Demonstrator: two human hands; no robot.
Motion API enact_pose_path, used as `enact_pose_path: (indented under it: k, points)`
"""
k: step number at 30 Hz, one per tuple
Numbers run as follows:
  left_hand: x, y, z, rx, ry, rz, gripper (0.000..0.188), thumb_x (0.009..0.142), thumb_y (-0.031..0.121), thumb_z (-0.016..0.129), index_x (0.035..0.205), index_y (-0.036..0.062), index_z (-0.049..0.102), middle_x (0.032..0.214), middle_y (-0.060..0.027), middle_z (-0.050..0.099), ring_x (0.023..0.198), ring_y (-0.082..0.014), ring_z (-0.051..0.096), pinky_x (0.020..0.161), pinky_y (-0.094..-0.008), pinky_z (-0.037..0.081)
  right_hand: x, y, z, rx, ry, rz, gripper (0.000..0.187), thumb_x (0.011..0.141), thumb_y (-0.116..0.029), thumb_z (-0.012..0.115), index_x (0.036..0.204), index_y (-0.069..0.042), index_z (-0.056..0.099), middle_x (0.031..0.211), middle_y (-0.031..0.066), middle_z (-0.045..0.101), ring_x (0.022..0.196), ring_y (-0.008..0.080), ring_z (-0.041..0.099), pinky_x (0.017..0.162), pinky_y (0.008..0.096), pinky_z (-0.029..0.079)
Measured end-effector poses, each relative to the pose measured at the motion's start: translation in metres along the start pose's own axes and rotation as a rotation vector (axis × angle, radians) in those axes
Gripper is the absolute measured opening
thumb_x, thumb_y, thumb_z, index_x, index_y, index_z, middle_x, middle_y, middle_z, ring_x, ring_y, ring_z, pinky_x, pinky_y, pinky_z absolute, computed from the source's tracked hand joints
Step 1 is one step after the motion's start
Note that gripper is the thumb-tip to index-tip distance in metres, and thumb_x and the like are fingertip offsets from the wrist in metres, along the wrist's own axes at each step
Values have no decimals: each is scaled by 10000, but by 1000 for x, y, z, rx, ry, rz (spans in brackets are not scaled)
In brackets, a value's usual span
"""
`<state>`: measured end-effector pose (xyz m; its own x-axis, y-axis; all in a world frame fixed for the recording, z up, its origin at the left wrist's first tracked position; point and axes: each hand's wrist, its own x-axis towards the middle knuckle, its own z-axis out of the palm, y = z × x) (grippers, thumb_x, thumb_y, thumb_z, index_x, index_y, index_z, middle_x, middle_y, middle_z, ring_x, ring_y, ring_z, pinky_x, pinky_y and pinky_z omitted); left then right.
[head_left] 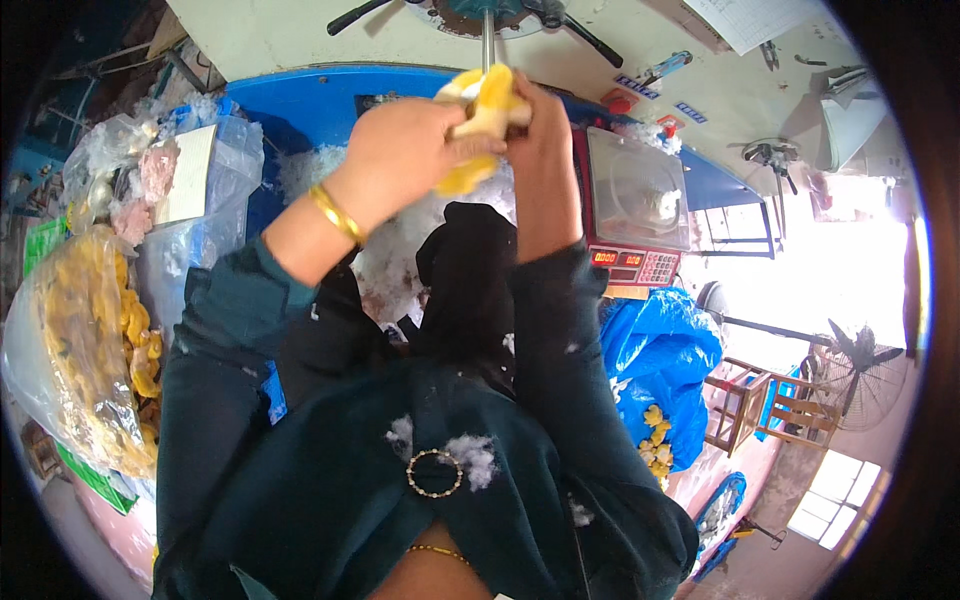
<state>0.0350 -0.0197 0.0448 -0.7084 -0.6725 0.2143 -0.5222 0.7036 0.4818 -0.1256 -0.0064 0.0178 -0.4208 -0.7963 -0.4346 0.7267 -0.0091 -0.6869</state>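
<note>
Clasping yellow plush, both hands seemingly curled

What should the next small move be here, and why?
Probably steady the plush against the tube: the left grip and right grip both hold it, and its top edge meets the tube's lower end in view. Whether the tube is already inside, I can't tell.

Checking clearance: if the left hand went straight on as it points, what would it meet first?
The left hand meets the yellow plush piece first, then would probably reach the right hand; depth is unclear.
</note>
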Motion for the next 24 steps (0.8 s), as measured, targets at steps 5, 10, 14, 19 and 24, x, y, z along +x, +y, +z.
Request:
enact_pose_path:
  k: [5,10,14,19,24]
  points:
    - [-14,13,7,-49,164,77,372,820,396,657,923,48,575,768,-128,627,710,-322,628,595,-398,488,41,-21,-1,-270,-46,38,248,922,-269,563,907,-25,603,784,68,608,618,195,602,540,302,508]
    - [-23,0,23,-53,246,78,357,794,318,710,972,33,588,741,-111,628,658,-290,618,569,-357,478,-4,26,-11,-220,-13,-360,308,943,-256,563,976,48,600,838,74,627,673,136,592,569,269,484]
    - [-34,-10,17,-19,201,80,356,789,301,691,1000,35,584,780,-120,629,714,-298,625,593,-377,486,-24,56,-16,-122,65,-480,343,965,-318,541,984,22,575,848,62,613,731,118,590,660,251,491]
    - [-41,-20,15,23,200,110,378,776,299,691,1024,36,581,807,-126,628,726,-305,625,602,-386,489,-48,80,3,76,156,-549,365,985,-380,488,1030,-21,534,885,43,595,761,122,592,672,265,492]
    - [-50,-17,13,-4,192,124,376,762,304,704,1018,56,585,831,-125,628,737,-307,626,609,-399,490,-61,92,-1,-66,58,-606,348,989,-361,484,1094,-29,497,946,41,582,812,120,583,699,260,482]
